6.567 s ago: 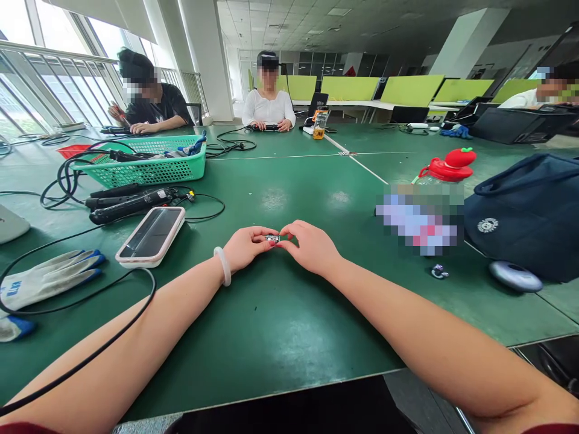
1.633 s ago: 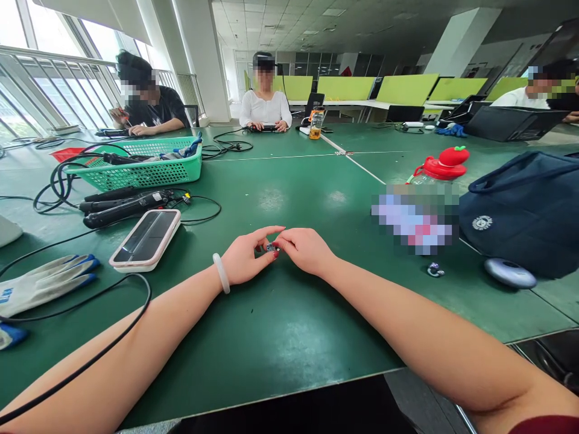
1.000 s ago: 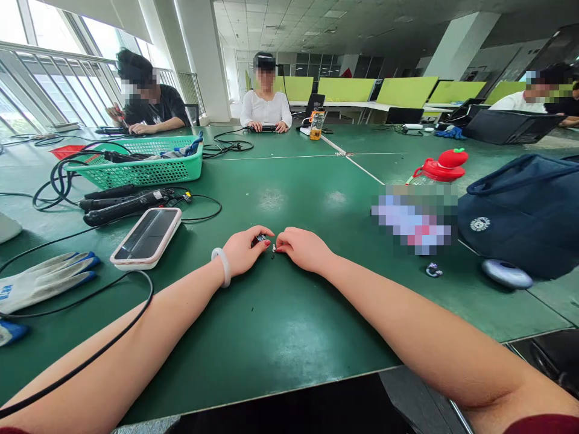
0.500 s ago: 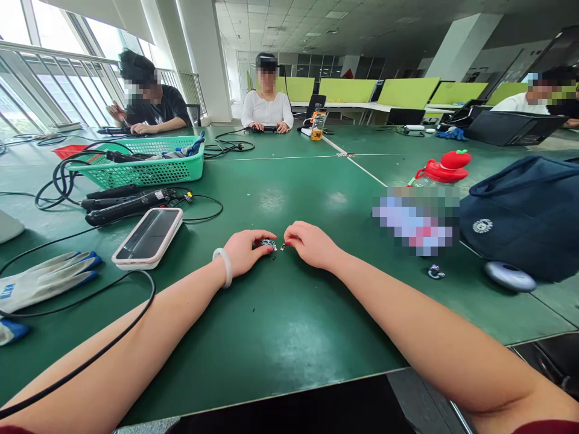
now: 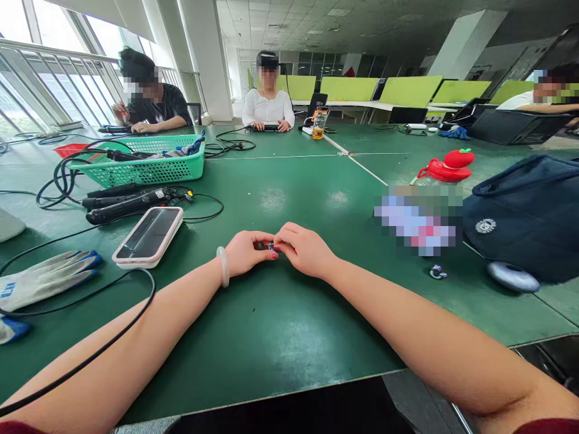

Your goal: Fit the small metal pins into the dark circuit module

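Over the middle of the green table (image 5: 271,337), my left hand (image 5: 249,252) is closed around a small silvery and dark object (image 5: 271,246), with a pale bracelet on the wrist. My right hand (image 5: 304,249) touches it from the right, its thumb and fingers pinched at the object's right side. Whatever sits inside the right pinch is hidden by the fingers. Only a little of the small object shows between the fingertips.
To the left lie a phone (image 5: 149,237), gloves (image 5: 49,277), black tools (image 5: 129,204), a green basket (image 5: 149,172) and a cable crossing my left forearm. A dark bag (image 5: 529,211), red-lidded bottle (image 5: 447,167) and small shiny item (image 5: 438,272) are rightward. People sit across the table.
My right hand has moved left until its fingertips meet my left hand. The small metallic piece seen at its fingertips is now hidden, and less of the silvery object shows.
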The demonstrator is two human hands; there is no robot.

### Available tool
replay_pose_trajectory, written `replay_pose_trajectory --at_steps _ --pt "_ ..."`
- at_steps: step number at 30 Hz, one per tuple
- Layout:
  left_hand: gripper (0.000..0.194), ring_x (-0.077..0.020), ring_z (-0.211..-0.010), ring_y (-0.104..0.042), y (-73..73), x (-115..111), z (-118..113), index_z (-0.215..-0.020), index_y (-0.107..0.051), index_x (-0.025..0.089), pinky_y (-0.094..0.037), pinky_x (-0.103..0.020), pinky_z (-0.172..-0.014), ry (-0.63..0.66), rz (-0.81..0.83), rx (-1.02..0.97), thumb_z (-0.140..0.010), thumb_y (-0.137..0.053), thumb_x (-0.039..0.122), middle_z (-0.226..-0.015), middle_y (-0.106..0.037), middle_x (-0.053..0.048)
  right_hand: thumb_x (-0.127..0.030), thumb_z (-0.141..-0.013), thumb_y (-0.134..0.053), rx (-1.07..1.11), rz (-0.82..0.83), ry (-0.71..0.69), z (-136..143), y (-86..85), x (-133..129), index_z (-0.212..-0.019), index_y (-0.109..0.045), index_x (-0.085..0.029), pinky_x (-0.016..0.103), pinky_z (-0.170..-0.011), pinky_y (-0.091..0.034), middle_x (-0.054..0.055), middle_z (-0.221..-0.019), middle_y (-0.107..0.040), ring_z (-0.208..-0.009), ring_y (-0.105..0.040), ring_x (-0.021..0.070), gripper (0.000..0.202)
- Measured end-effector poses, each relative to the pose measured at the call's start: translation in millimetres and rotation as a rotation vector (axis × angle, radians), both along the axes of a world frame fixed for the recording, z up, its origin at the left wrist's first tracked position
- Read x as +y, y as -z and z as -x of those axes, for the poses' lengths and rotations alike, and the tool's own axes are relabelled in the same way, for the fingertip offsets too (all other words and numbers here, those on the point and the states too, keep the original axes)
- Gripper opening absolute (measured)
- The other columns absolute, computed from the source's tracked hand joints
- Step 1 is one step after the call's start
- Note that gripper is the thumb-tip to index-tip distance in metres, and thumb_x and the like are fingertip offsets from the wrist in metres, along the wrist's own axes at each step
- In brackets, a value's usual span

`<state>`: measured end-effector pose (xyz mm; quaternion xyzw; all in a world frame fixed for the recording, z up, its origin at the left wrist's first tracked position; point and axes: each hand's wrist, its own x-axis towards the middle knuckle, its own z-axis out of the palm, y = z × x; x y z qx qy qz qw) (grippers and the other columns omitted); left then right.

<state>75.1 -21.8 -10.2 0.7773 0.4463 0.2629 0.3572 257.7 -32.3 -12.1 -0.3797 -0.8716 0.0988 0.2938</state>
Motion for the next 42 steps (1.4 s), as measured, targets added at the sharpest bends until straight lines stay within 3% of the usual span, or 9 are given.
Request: replay_pose_trajectory --at_steps 13,21,25,34,42 --pt "0.038 -0.0145 -0.070 -0.053 -0.3 0.1 0.3 -0.098 -0.069 0.019 -0.044 -0.026 -0.070 -0.013 -0.044 0.051 -0.068 -0.066 0.042 -0.082 -0.067 -0.001 -0.018 -0.086 -0.048 -0.041 -0.049 0.010 -2.1 -0.3 1.1 -0.085 -0.061 -0.019 0.022 -0.064 -0.037 0.002 -0.089 -0.057 -0.071 -0.051 0.0103 0.013" --pt "0.039 -0.0162 -0.072 -0.058 -0.4 4.3 2.2 -0.107 -0.067 0.024 -0.046 -0.028 -0.074 -0.224 -0.102 0.219 -0.071 -0.063 0.038 -0.081 -0.069 -0.001 -0.021 -0.086 -0.051 -0.108 0.029 0.130 -3.3 8.0 6.0 -0.092 -0.064 -0.020 0.024 -0.066 -0.039 0.002 -0.093 -0.058 -0.075 -0.054 0.0115 0.015" --pt "0.040 -0.0165 -0.074 -0.058 -1.4 5.2 2.3 -0.109 -0.066 0.023 -0.047 -0.027 -0.074 -0.258 -0.083 0.241 -0.071 -0.063 0.035 -0.082 -0.068 -0.002 -0.025 -0.086 -0.051 -0.191 0.047 0.144 -2.9 14.4 10.4 -0.100 -0.065 -0.025 0.024 -0.063 -0.037 0.002 -0.095 -0.057 -0.073 -0.054 0.0110 0.020" --pt "0.038 -0.0163 -0.076 -0.060 -3.9 3.3 0.7 -0.107 -0.067 0.025 -0.047 -0.026 -0.076 -0.263 -0.085 0.279 -0.071 -0.063 0.036 -0.084 -0.069 -0.001 -0.030 -0.086 -0.052 -0.243 0.037 0.168 -1.1 15.1 13.9 -0.082 -0.064 -0.023 0.023 -0.060 -0.034 0.000 -0.091 -0.056 -0.070 -0.052 0.0099 0.015" --pt "0.038 -0.0165 -0.078 -0.061 -1.3 4.5 1.9 -0.107 -0.067 0.025 -0.047 -0.027 -0.080 -0.227 -0.075 0.289 -0.071 -0.062 0.036 -0.087 -0.071 0.000 -0.023 -0.087 -0.048 -0.171 0.042 0.162 0.0 16.6 14.7 -0.079 -0.059 -0.019 0.024 -0.061 -0.035 0.002 -0.088 -0.056 -0.070 -0.051 0.0107 0.015"
